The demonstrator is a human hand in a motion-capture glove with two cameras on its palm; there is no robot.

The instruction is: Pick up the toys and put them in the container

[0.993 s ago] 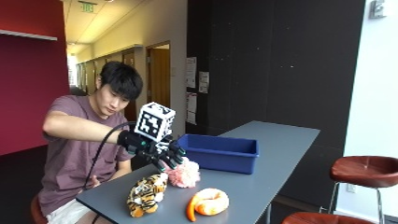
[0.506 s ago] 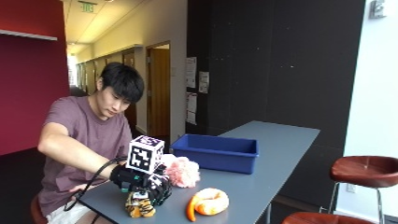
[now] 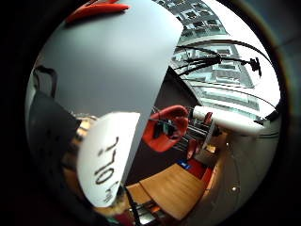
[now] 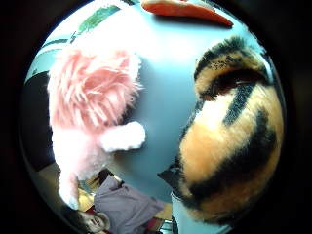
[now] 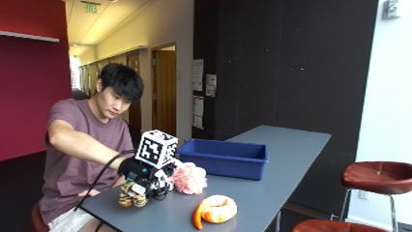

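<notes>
In the outside view my gloved right hand [image 5: 147, 175] sits on top of a striped tiger toy [image 5: 131, 194] near the front left of the grey table [image 5: 270, 193], its fingers curled round the toy. A fluffy pink toy [image 5: 190, 178] stands just right of the hand. An orange curled toy [image 5: 215, 210] lies closer to the table's front. Behind them stands the blue container [image 5: 225, 157]. The thumb side palm view shows the tiger toy [image 4: 229, 146] close to the palm, with the pink toy [image 4: 92, 97] beside it and the orange toy [image 4: 185, 9] beyond.
A brown stool [image 5: 380, 175] stands right of the table, with another seat [image 5: 322, 225] lower down. The table's front edge runs just under the tiger toy. The person's bare hand is hidden below the table.
My hand has come down from above the pink toy onto the tiger toy and closed on it. The tiger now sits a little higher than before. The other toys and the container have not moved.
</notes>
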